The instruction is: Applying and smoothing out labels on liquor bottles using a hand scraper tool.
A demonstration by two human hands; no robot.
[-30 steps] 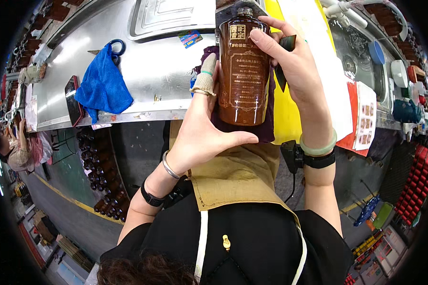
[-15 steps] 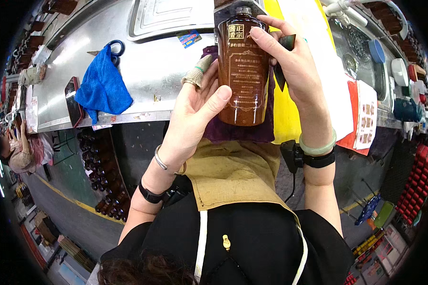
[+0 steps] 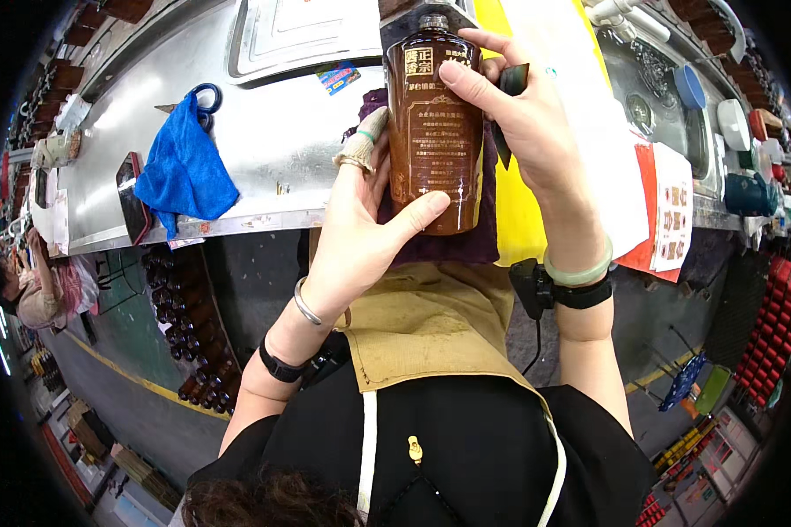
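Observation:
A brown glass bottle with gold printing lies between my hands, its clear neck pointing away from me. My left hand cradles its lower left side, thumb across the front near the base. A cloth finger sleeve with a green band covers one of its fingers. On the upper right, my right hand grips the bottle with thumb on the front and fingers around the shoulder. That hand also holds a thin dark flat blade-like piece against its palm. Beneath the bottle is a dark purple cloth.
To the left on the metal table are a blue cloth, scissors, a phone and a small colourful card. A metal tray sits behind. Yellow sheet and red-white papers lie right, beside a sink.
Both hands and the bottle have shifted slightly left in view. The bottle has turned a little, bringing more print near its right shoulder into sight. My left thumb now reaches further across its lower front.

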